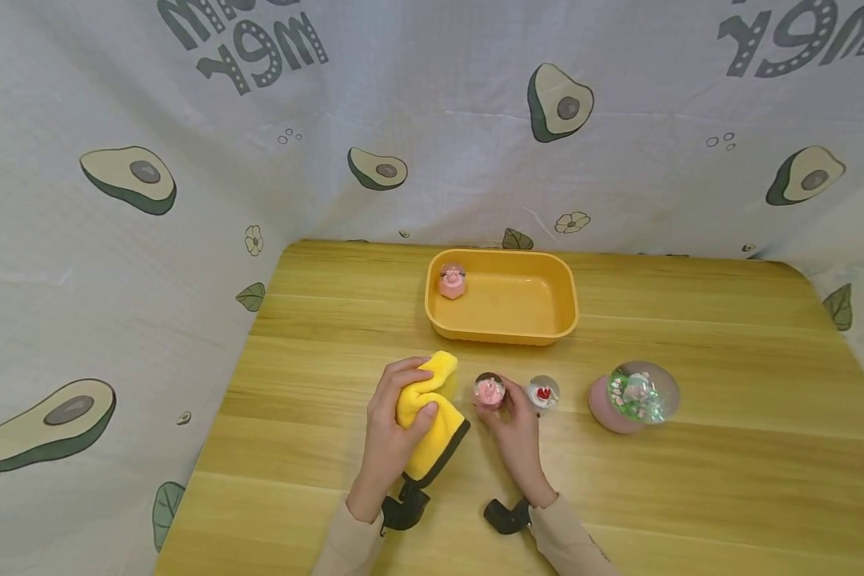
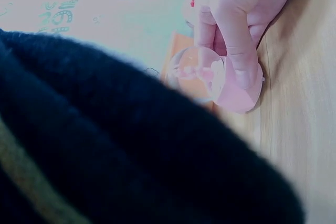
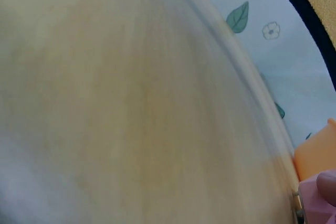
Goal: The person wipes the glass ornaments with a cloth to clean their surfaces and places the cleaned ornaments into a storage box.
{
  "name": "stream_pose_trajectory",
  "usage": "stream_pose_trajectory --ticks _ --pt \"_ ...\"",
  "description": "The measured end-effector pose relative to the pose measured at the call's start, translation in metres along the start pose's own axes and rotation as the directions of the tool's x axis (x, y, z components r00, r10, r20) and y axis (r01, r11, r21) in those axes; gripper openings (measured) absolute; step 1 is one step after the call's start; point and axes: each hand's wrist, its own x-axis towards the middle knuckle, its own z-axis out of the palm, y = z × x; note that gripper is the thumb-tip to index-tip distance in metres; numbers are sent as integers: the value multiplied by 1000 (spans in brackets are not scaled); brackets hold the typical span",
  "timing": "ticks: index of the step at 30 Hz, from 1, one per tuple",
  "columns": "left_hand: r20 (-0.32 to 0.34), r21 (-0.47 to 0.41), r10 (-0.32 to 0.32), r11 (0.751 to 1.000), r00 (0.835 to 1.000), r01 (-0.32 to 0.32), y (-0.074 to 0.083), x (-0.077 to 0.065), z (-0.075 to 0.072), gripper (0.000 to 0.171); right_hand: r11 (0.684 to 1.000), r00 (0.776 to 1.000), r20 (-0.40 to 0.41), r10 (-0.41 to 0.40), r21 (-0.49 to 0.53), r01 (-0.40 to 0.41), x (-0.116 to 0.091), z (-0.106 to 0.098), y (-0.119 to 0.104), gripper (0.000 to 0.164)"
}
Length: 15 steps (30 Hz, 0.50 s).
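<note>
My left hand (image 1: 396,412) grips a yellow cloth (image 1: 432,432) with a dark edge, bunched between thumb and fingers. Its dark border (image 2: 131,129) fills much of the left wrist view. Just right of the cloth, my right hand (image 1: 516,428) holds a small snow globe (image 1: 489,391) by its pink base (image 2: 239,87), thumb and fingers on the sides. A second small globe with a red figure (image 1: 544,393) stands right beside that hand. In the right wrist view, only a corner of the pink base (image 3: 315,203) and a fingertip show.
Behind the hands stands a yellow tray (image 1: 518,332) with one small pink globe (image 1: 452,282) at its left end. A larger snow globe on a pink base (image 1: 612,406) stands at the right, its dome leaning rightward in view. An avocado-print cloth (image 1: 461,104) hangs behind the wooden table (image 1: 727,480).
</note>
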Motion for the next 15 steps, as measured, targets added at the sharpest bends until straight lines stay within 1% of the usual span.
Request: stream_pose_trajectory --ticks 4,8,11,15 --pt "-1 2 -3 1000 1000 3 2 1 0 29 1000 1000 -19 21 -9 -21 1 0 0 46" --pt "-2 1 -8 1000 1000 8 0 1 0 30 997 997 5 72 15 -72 2 -2 -4 47" --pt "-2 3 -11 1000 1000 11 -2 0 0 30 993 995 50 84 81 -88 2 -7 -11 46" --pt "0 1 -20 1000 1000 20 -2 1 0 30 983 992 119 38 174 -58 2 -15 -27 46"
